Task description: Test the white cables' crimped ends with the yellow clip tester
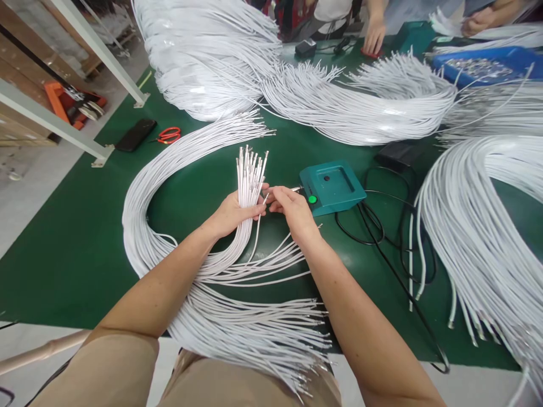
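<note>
My left hand (233, 213) is closed around an upright bunch of white cables (249, 183) with small metal tips at their top ends. One single white cable (257, 234) stands apart from the bunch, its tip beside my left thumb. Right at that tip, my right hand (292, 208) has its fingers pinched together; whatever lies between them is too small or hidden to make out. Just behind my right fingers sits a teal device (335, 183) with a lit green button (313, 199) and a metal piece at its left side. The bunch curves down into a larger cable bundle (139, 198).
Loose cable ends (263, 322) spread near the table's front edge. More cable bundles (475, 215) lie at right and behind. Black cords (382, 243) trail from the device. Red-handled scissors (169, 135), a phone (136, 135) and a blue tray (492, 59) are farther off. A co-worker's hand (374, 37) is opposite.
</note>
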`<state>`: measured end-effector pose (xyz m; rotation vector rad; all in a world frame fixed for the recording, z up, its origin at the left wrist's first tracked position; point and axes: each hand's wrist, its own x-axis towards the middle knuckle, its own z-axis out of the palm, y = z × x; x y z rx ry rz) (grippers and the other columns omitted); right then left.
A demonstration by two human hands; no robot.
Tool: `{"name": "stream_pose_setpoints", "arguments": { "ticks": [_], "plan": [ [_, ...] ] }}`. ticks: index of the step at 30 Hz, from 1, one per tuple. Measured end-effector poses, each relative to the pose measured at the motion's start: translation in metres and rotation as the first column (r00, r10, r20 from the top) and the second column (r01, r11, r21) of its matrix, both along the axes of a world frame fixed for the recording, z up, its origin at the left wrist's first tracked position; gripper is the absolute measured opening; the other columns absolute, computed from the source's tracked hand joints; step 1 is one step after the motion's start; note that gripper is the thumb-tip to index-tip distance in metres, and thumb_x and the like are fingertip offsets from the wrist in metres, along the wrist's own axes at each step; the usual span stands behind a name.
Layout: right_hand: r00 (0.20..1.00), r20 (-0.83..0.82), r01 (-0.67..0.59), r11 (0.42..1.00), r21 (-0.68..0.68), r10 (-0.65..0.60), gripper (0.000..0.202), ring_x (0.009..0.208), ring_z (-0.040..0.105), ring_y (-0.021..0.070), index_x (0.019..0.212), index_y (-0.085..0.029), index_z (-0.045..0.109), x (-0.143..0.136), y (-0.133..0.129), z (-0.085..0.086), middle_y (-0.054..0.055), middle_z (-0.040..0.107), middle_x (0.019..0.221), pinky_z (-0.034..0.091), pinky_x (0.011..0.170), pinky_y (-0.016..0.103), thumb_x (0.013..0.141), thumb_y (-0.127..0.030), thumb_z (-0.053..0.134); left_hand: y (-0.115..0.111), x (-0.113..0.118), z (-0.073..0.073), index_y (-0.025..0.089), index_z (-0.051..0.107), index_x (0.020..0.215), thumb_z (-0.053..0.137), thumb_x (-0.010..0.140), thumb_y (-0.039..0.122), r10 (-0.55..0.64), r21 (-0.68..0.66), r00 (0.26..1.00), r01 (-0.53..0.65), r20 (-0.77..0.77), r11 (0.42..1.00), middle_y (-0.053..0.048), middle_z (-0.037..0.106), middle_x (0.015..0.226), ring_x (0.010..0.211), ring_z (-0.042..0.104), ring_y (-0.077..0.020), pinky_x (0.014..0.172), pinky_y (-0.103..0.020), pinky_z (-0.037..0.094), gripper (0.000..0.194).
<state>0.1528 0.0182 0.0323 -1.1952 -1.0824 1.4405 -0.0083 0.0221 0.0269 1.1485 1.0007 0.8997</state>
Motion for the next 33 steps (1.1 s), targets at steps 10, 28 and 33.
{"name": "stream_pose_setpoints", "arguments": {
  "ticks": [10, 28, 33],
  "plan": [
    [0.997, -0.072, 0.0, 0.999, -0.035, -0.003, 0.034, 0.063, 0.053, 0.0106, 0.066, -0.017, 0.067, -0.0017, -0.0018, 0.0023, 0.002, 0.064, 0.072, 0.047, 0.069, 0.027, 0.073, -0.051, 0.064, -0.0004, -0.0015, -0.0019, 0.019, 0.059, 0.12, 0.079, 0.063, 0.026, 0.024, 0.008, 0.999, -0.024, -0.024, 1.0, -0.001, 0.062, 0.082, 0.067, 0.058, -0.0113, 0.06, -0.024, 0.049, 0.06],
    [0.992, 0.127, 0.004, 0.994, 0.111, -0.018, 0.018, 0.067, 0.053, 0.013, 0.069, -0.016, 0.066, -0.0012, -0.0017, -0.0007, -0.001, 0.061, 0.067, 0.043, 0.07, 0.028, 0.073, -0.032, 0.06, -0.0004, 0.0006, -0.002, 0.017, 0.063, 0.112, 0.079, 0.063, 0.027, 0.005, 0.007, 1.0, -0.005, -0.003, 1.0, -0.005, 0.066, 0.092, 0.077, 0.061, -0.0143, 0.056, -0.02, 0.046, 0.053],
    [0.985, 0.165, 0.028, 0.996, 0.089, -0.042, 0.016, 0.067, 0.055, 0.0135, 0.068, -0.017, 0.067, -0.0012, -0.0002, -0.0035, -0.001, 0.062, 0.067, 0.046, 0.07, 0.028, 0.071, -0.029, 0.058, -0.0001, 0.0005, -0.0014, 0.017, 0.062, 0.108, 0.078, 0.063, 0.028, -0.002, 0.002, 1.0, 0.002, -0.008, 1.0, -0.002, 0.063, 0.085, 0.071, 0.058, -0.0118, 0.057, -0.021, 0.046, 0.049]
  ]
}}
